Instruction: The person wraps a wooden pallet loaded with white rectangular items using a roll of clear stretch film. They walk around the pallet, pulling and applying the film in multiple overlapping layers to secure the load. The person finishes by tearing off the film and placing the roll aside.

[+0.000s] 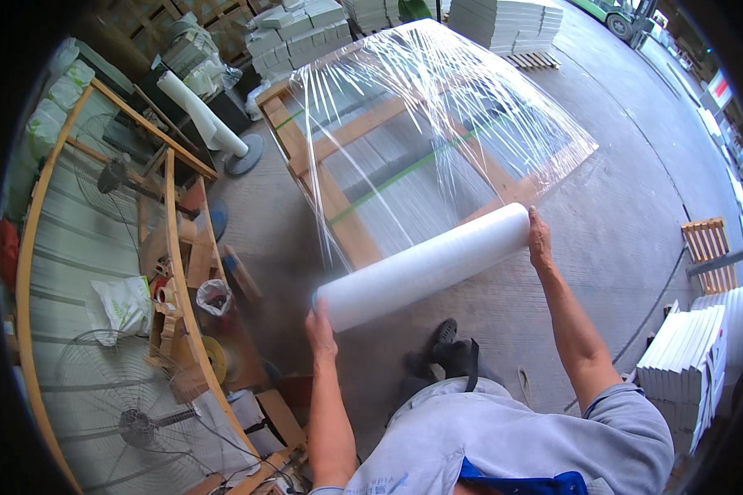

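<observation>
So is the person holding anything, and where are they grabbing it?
Yes, a long, whitish, cylindrical roll of plastic film, held by its two ends: the left hand at one end, the right hand at the other.

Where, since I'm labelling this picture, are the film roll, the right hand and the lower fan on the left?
Film roll [425, 266]: head view, middle of its long curved side.
Right hand [540, 238]: head view, back of the hand.
Lower fan [138, 428]: head view, its dark central hub.

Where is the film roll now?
In the head view, the film roll is mid-picture, held between left hand and right hand, just below the wrapped load.
</observation>
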Demonstrator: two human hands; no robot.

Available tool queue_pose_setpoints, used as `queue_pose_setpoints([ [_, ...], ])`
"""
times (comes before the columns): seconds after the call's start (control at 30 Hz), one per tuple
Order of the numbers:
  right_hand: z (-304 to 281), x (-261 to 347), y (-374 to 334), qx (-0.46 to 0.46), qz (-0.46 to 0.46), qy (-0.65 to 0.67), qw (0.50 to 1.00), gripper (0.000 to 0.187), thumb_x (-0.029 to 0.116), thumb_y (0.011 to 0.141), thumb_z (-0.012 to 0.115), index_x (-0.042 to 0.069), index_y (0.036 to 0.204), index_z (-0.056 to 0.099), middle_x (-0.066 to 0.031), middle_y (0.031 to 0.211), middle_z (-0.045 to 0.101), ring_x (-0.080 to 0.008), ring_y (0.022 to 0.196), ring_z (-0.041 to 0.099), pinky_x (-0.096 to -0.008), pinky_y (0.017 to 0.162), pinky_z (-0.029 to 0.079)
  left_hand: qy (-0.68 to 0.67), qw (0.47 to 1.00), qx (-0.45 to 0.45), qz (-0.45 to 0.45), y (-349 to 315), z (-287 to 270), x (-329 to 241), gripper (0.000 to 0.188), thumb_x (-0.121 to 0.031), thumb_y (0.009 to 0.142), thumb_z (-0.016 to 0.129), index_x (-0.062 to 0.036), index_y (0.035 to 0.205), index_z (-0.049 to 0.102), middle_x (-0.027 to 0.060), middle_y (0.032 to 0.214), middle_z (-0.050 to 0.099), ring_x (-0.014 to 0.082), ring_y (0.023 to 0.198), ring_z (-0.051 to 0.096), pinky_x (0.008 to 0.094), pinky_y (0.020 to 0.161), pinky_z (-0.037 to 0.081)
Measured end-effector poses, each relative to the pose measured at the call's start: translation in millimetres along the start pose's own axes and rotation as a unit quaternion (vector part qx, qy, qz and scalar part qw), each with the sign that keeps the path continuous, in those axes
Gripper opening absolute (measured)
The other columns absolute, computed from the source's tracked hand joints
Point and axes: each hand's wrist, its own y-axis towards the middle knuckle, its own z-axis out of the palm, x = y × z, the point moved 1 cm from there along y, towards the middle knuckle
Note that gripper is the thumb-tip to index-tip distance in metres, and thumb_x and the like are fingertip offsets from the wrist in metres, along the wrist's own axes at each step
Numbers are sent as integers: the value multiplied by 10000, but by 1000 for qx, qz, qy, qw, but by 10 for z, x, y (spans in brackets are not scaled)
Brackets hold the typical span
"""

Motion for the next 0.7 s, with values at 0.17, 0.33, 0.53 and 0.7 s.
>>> queue_pose_setpoints([
  [0.17,-374,-158,-196,3,53,-84,995,575,518,961,465,4,759,625,-12,679,535,-117,655,445,-295,599,378,-2,999,-15,-36,-718,-232,485,417,-379,943,563,-11,1135,613,16,1006,612,105,918,536,283,827,427],
  [0.33,-707,-764,-302,32,61,-216,974,625,553,964,404,28,690,606,-10,631,521,-143,620,453,-314,583,368,39,991,-37,-118,-1144,-366,1462,500,-414,941,549,20,1188,567,65,1088,602,168,987,544,323,897,422],
  [0.53,-960,-2358,-305,111,194,-169,960,545,410,989,374,-64,1215,521,-187,1143,565,-254,1045,520,-353,912,412,82,967,-65,-230,-1159,-514,2800,614,-461,879,622,35,1232,543,95,1175,599,213,1087,545,339,955,407],
  [0.7,-1078,-3623,-144,363,-104,-376,846,491,131,963,423,-39,1404,288,-248,1371,400,-381,1207,447,-444,1028,366,111,943,-18,-314,-899,-600,3808,637,-394,860,663,20,1308,479,95,1249,557,198,1146,515,332,998,379],
])
